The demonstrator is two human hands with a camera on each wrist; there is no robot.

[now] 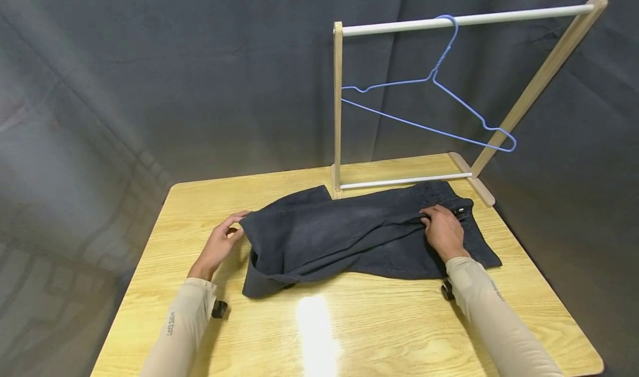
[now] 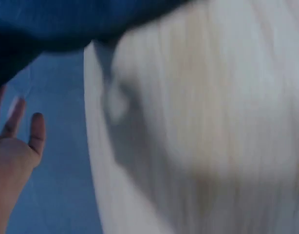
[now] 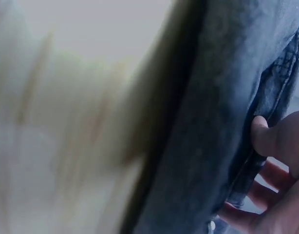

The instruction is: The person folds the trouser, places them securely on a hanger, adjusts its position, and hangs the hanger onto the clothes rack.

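A pair of dark trousers (image 1: 319, 238) lies sideways on the wooden table, with the leg ends folded over at the left and the waistband with its button at the right. My left hand (image 1: 223, 244) is at the left end of a leg, fingertips right at the raised cloth edge; in the left wrist view its fingers are spread and relaxed. Near the waistband my right hand (image 1: 444, 231) grips a fold of the cloth. The right wrist view has the thumb (image 3: 263, 139) pressed on the fabric and the fingers beneath.
Behind the trousers stands a wooden rack (image 1: 338, 111) with white rods. A blue wire hanger (image 1: 424, 123) hangs from its top rod. The wooden table (image 1: 399, 332) extends toward me, and grey curtains (image 1: 239, 77) surround it.
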